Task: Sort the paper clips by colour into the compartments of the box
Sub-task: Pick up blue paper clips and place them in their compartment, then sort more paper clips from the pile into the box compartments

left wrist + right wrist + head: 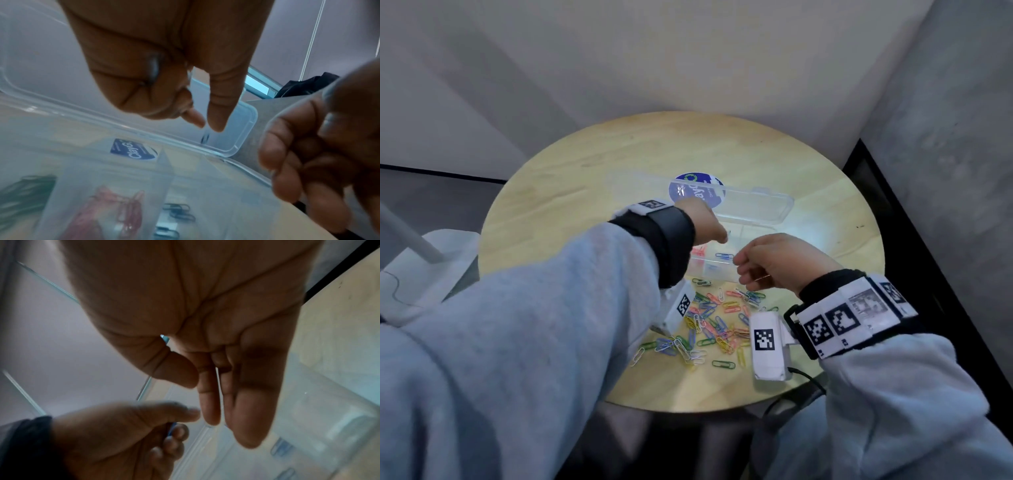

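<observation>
From my head camera I see a round wooden table (592, 164) with a clear plastic box (717, 265) on it, lid (750, 205) open at the back. A pile of paper clips (709, 325) in many colours lies in front of the box, near me. Pink clips (699, 255) sit in one compartment and a blue clip (724, 256) in the one beside it. My left hand (703, 222) is over the box, and my right hand (774, 263) is just beside it, fingers curled.

From my left wrist, my left hand (164, 73) pinches thumb to finger — a thin dark thing hangs just under the tips, too blurry to name. Below are red-pink clips (123, 216), dark clips (179, 211) and green ones (26, 191), each in its own compartment.

From my right wrist, my right hand (205, 321) hangs loose over the box with fingers straight down; I see nothing in its grip. My left hand (115, 438) holds something small and blue (171, 429) between thumb and fingers.
</observation>
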